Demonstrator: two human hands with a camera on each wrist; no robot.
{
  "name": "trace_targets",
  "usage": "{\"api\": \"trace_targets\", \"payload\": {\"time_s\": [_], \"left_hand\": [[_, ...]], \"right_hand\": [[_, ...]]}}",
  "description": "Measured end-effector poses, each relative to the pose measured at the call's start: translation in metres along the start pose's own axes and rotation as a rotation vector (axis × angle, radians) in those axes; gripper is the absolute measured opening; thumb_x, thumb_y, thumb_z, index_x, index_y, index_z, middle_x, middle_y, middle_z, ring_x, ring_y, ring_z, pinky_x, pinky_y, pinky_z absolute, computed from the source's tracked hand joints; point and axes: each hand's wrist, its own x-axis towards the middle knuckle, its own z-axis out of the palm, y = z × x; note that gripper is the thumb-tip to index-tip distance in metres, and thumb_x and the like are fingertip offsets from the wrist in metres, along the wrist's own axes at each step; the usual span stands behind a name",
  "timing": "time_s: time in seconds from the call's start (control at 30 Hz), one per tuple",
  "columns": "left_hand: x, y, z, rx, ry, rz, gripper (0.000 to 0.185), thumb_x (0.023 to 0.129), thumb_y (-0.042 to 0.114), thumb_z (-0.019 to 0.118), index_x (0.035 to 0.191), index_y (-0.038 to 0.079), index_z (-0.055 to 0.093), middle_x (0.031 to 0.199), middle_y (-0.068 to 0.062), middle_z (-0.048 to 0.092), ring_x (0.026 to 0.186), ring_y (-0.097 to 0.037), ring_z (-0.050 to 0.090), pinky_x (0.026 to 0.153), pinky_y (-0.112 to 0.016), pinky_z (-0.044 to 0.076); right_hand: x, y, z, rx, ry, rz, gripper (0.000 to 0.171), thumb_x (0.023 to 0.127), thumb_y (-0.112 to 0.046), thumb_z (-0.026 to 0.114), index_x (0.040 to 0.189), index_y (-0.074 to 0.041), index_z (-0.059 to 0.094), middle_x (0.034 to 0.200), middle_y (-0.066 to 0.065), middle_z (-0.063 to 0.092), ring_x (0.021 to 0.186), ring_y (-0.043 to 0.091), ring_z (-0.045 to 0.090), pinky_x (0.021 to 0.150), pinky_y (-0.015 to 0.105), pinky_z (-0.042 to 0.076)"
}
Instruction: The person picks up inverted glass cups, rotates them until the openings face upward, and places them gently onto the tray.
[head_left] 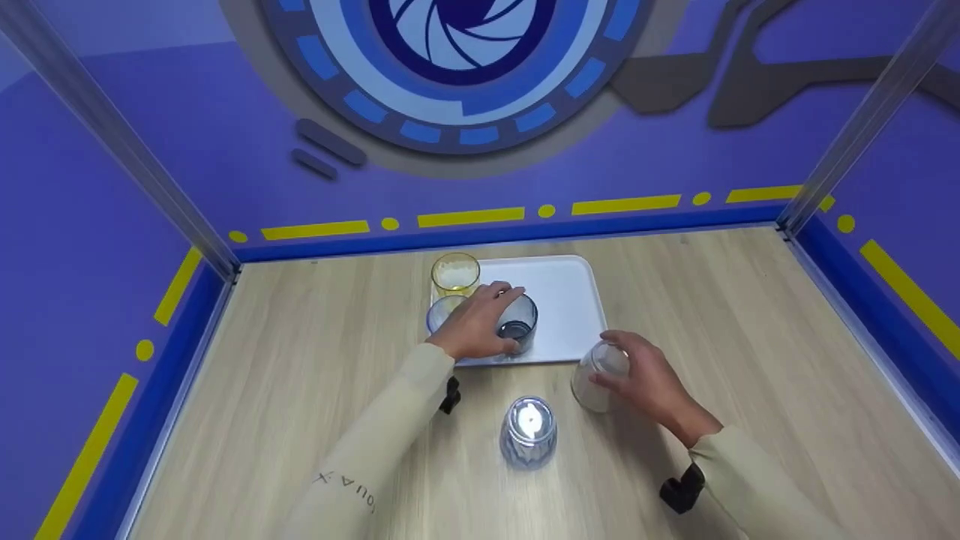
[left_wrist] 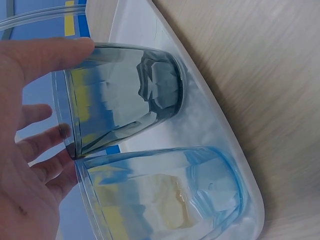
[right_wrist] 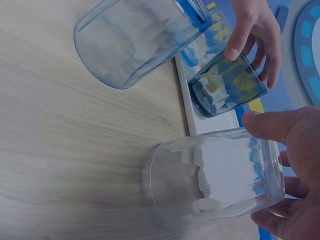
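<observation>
My left hand (head_left: 504, 319) grips a dark grey-blue glass (head_left: 519, 324) standing on the white tray (head_left: 566, 296), thumb on one side and fingers on the other. In the left wrist view that dark glass (left_wrist: 125, 95) touches a light blue glass (left_wrist: 165, 195) next to it on the tray (left_wrist: 225, 135). My right hand (head_left: 609, 361) holds a clear glass (head_left: 596, 375) on the wooden table just off the tray's near right corner. The right wrist view shows the clear glass (right_wrist: 215, 175) under my thumb (right_wrist: 280, 125), resting on the wood.
A yellow glass (head_left: 455, 274) and the light blue glass (head_left: 442, 311) stand at the tray's left side. Another blue glass (head_left: 529, 433) stands on the table between my forearms. Purple walls with metal posts enclose the table on three sides.
</observation>
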Motion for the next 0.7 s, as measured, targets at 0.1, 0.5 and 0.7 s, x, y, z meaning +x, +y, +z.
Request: {"api": "trace_targets", "payload": {"time_s": [0.1,0.5,0.7], "left_hand": [[0.0002,0.0006,-0.0012,0.003,-0.008,-0.001,0.082,0.080,0.036,0.076,0.150,0.025,0.035,0.152,0.000,0.037,0.139,-0.019,0.036,0.113,-0.040,0.038],[0.0013,0.0020,-0.0013,0.020,-0.025,-0.024,0.078,0.083,0.037,0.072,0.150,0.026,0.034,0.152,-0.001,0.037,0.139,-0.019,0.036,0.114,-0.041,0.036],[0.0013,0.0035,-0.0001,0.036,-0.037,-0.037,0.076,0.085,0.038,0.071,0.150,0.027,0.034,0.155,-0.001,0.033,0.141,-0.020,0.034,0.115,-0.042,0.034]], "right_hand": [[0.0008,-0.0009,-0.0022,0.005,-0.002,0.005,0.059,0.079,-0.013,0.078,0.131,0.003,0.054,0.134,0.023,0.055,0.128,0.039,0.049,0.106,0.056,0.039],[0.0015,-0.0041,-0.0074,0.015,0.030,0.003,0.060,0.082,-0.021,0.077,0.132,0.001,0.053,0.132,0.021,0.057,0.121,0.036,0.055,0.097,0.054,0.047],[0.0003,-0.0062,-0.0085,0.016,0.043,0.018,0.060,0.083,-0.026,0.075,0.133,-0.002,0.052,0.134,0.020,0.056,0.122,0.036,0.055,0.099,0.054,0.047]]}}
